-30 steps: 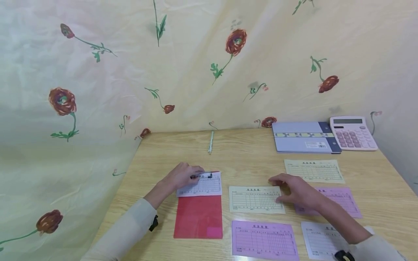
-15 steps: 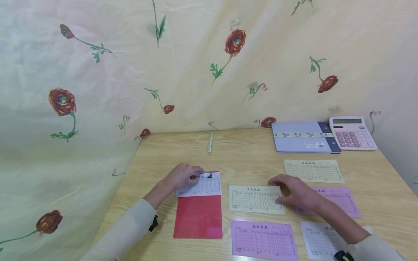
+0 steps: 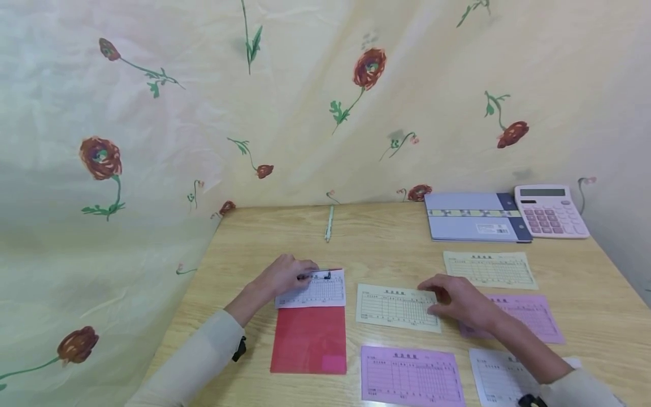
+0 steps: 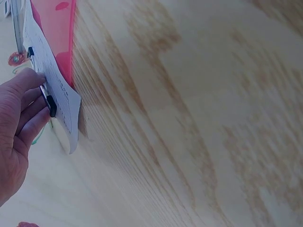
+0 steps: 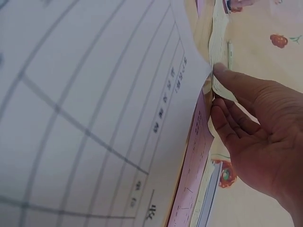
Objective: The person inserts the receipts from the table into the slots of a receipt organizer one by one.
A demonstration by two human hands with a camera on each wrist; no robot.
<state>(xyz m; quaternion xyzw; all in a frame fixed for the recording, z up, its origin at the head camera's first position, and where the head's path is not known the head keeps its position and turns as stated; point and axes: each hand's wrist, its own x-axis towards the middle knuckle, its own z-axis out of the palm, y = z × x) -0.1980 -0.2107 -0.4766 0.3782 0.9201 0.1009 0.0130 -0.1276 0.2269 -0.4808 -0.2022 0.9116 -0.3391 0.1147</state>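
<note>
My left hand (image 3: 286,274) is at the top of a red clip folder (image 3: 309,340), its fingers on the clip (image 4: 51,106). In the left wrist view the thumb lies on the clip's near side, with the other fingers curled behind it. A white printed form (image 3: 321,292) covers the folder's upper part beneath the clip. To the right, my right hand (image 3: 460,301) pinches the right edge of a pale green form (image 3: 383,310), which is slightly tilted. The right wrist view shows the thumb and fingertips (image 5: 220,70) at that sheet's edge.
A purple form (image 3: 412,376) lies in front. Beneath my right forearm are another purple form (image 3: 534,319) and a white form (image 3: 495,376). A second pale green form (image 3: 488,271) lies behind. At the back are a pen (image 3: 329,224), a blue folder (image 3: 463,220) and a pink calculator (image 3: 551,212).
The pale green form in my right hand has turned slightly, its left end shifting away from me. The left hand stays on the clip. The head view has tipped a little.
</note>
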